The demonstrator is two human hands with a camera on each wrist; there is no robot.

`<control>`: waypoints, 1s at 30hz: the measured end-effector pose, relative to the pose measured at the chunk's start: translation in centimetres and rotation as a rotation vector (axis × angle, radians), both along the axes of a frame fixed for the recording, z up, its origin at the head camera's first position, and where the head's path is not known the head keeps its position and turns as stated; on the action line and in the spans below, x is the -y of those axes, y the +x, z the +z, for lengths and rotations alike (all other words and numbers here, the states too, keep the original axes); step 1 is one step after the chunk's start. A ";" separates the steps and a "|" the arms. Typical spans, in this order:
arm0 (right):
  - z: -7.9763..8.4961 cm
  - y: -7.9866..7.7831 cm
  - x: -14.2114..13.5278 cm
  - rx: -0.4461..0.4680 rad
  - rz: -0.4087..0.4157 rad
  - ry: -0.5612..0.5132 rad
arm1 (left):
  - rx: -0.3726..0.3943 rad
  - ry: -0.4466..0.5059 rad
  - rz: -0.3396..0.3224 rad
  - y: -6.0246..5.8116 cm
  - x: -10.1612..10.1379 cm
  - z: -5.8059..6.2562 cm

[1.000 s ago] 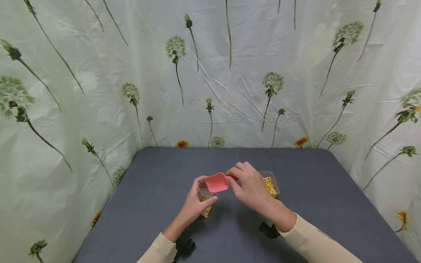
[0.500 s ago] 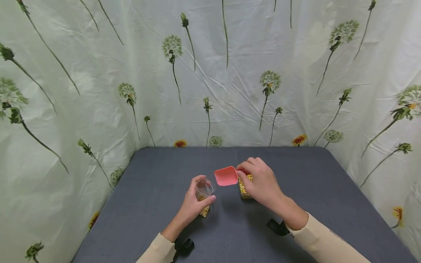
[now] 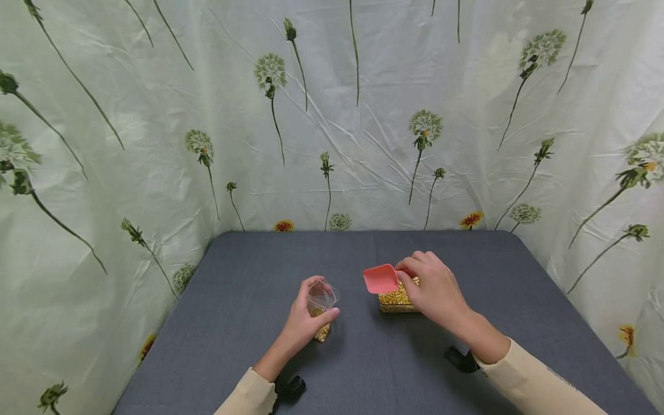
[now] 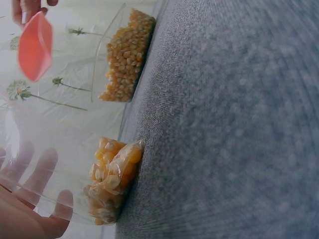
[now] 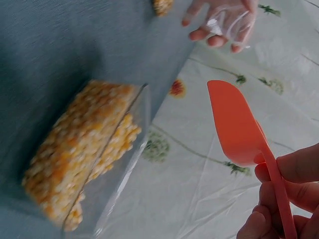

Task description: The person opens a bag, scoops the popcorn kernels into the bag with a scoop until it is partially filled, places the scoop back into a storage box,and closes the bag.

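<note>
A clear plastic bag [image 3: 323, 295] with corn kernels [image 4: 112, 174] in its bottom stands on the table, its mouth spread wide. My left hand [image 3: 306, 320] grips it, fingers behind and thumb in front. In my right hand [image 3: 433, 288] I pinch the handle of a coral-red scoop [image 3: 381, 279]. The scoop's bowl looks bare inside and hangs above a clear rectangular container [image 3: 396, 309] full of corn kernels. The right wrist view shows the scoop [image 5: 237, 124] apart from the container [image 5: 79, 159], with the thumb and fingers round its handle.
The dark grey table [image 3: 249, 271] reaches back to a pale curtain [image 3: 363, 144] printed with dandelions, which also hangs at both sides. Black wrist straps [image 3: 461, 360] hang under both forearms.
My right hand has carried the scoop rightward from over the bag's mouth to above the corn container. The left hand stays at the bag. The head view has shifted slightly.
</note>
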State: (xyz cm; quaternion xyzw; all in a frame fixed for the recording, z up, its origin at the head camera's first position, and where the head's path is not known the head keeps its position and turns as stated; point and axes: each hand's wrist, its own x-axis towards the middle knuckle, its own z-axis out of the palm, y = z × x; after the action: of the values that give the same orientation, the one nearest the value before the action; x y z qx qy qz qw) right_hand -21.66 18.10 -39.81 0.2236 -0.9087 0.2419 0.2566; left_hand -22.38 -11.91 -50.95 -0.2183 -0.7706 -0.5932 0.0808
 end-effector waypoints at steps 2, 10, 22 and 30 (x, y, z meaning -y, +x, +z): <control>-0.2 0.0 -0.6 0.017 -0.019 0.020 | -0.003 -0.002 0.003 0.0 0.0 0.0; -0.9 -0.3 -3.1 0.056 -0.074 0.096 | -0.001 -0.022 0.002 0.2 0.1 -0.1; -1.2 -0.4 -5.3 0.067 -0.085 0.207 | 0.017 -0.024 0.010 0.1 0.0 0.0; -0.3 -0.7 -6.5 0.084 -0.093 0.278 | 0.020 -0.026 0.019 0.1 0.1 0.0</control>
State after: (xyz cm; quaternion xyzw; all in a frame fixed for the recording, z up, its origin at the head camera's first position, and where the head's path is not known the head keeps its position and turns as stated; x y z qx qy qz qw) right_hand -22.33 24.62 -40.15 0.2045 -0.9527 0.1107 0.1958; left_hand -22.28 -11.96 -50.98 -0.2062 -0.7810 -0.5846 0.0758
